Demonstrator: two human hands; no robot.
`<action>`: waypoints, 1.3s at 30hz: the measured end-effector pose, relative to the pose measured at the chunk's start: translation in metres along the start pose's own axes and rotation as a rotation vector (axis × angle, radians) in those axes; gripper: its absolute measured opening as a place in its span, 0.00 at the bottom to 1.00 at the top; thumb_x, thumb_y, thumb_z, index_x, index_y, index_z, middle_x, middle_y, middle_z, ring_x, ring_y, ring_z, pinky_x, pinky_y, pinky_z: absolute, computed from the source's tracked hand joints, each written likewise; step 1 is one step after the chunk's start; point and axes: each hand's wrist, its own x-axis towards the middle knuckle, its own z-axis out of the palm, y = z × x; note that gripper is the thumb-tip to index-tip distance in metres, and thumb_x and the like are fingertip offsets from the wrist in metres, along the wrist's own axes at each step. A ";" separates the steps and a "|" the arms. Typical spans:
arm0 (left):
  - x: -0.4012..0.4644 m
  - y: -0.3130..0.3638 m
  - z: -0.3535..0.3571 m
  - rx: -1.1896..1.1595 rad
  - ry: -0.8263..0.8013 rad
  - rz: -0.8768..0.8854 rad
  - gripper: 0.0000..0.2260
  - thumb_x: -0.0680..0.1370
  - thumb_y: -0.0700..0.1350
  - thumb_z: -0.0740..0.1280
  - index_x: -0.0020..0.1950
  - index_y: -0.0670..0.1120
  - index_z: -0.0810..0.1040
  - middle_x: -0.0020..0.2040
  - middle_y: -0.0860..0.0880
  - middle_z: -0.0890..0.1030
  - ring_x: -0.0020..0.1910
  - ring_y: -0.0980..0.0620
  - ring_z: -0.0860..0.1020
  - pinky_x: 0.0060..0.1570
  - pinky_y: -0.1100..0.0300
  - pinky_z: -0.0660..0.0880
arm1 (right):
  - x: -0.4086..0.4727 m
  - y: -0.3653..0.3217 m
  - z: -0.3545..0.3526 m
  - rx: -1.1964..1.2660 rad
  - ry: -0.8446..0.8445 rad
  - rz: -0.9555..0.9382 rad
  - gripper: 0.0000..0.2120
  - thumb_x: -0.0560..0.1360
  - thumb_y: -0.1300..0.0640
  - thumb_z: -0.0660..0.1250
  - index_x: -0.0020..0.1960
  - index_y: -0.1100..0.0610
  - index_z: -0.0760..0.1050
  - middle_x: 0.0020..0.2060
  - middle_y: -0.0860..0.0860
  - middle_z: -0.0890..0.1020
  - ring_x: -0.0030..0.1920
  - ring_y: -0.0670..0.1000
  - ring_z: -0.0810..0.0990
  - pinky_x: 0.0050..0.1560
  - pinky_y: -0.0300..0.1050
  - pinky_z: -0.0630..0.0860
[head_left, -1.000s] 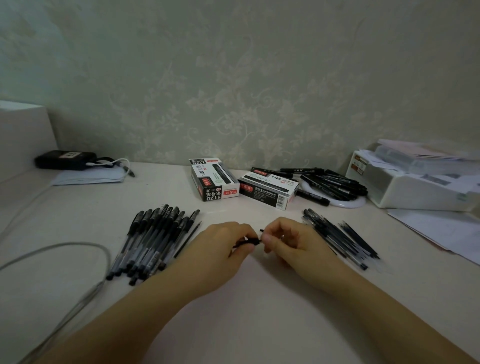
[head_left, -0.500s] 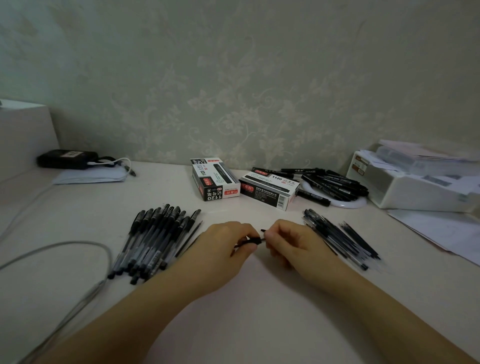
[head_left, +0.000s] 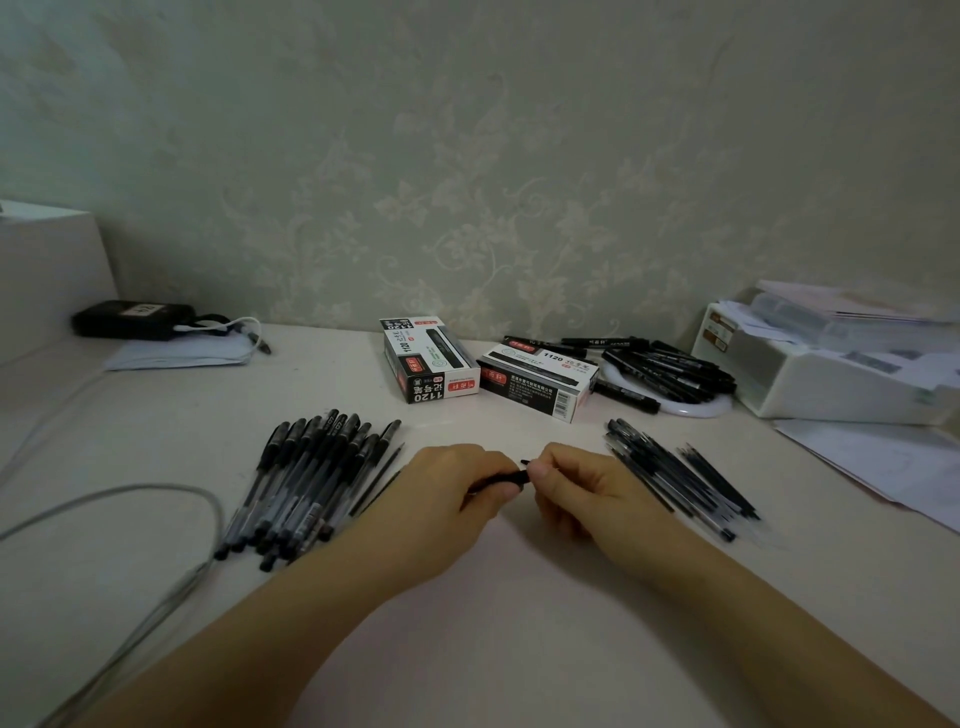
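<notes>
My left hand (head_left: 447, 493) and my right hand (head_left: 587, 488) meet at the middle of the white desk (head_left: 493, 623). Between them is a black pen (head_left: 501, 479). The left hand's fingers curl round its barrel, and the right hand pinches its end. Most of the pen is hidden inside the hands. A row of capped black gel pens (head_left: 306, 478) lies to the left of my left hand. A pile of thin black pen parts (head_left: 680, 475) lies to the right of my right hand.
Two pen boxes (head_left: 428, 366) (head_left: 537, 379) stand behind the hands, with black markers (head_left: 670, 369) on a white dish. At the right are a white box (head_left: 831, 379) and loose papers (head_left: 893, 462). A grey cable (head_left: 156, 499) loops at left, near a black device (head_left: 132, 319).
Both hands stay together on the pen with only slight finger movement. The pen piles have not moved.
</notes>
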 end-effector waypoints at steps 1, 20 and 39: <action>0.000 0.000 0.000 0.003 0.003 0.009 0.08 0.81 0.47 0.62 0.55 0.50 0.81 0.41 0.55 0.78 0.43 0.58 0.73 0.43 0.66 0.69 | 0.000 0.000 -0.001 0.027 0.000 0.007 0.19 0.77 0.43 0.62 0.39 0.59 0.72 0.32 0.52 0.75 0.31 0.48 0.70 0.31 0.37 0.67; 0.000 -0.004 -0.001 0.046 0.068 0.031 0.08 0.80 0.49 0.64 0.54 0.54 0.82 0.39 0.53 0.75 0.39 0.57 0.72 0.42 0.60 0.70 | 0.003 0.002 -0.001 0.047 0.000 0.031 0.15 0.82 0.54 0.62 0.37 0.49 0.75 0.30 0.47 0.75 0.27 0.42 0.68 0.28 0.31 0.64; -0.002 -0.013 0.006 0.029 0.033 -0.213 0.03 0.81 0.47 0.60 0.54 0.50 0.72 0.39 0.54 0.75 0.34 0.57 0.72 0.32 0.64 0.68 | 0.008 0.019 -0.005 -0.722 0.244 -0.035 0.04 0.78 0.54 0.68 0.51 0.49 0.79 0.49 0.44 0.76 0.52 0.48 0.73 0.56 0.44 0.71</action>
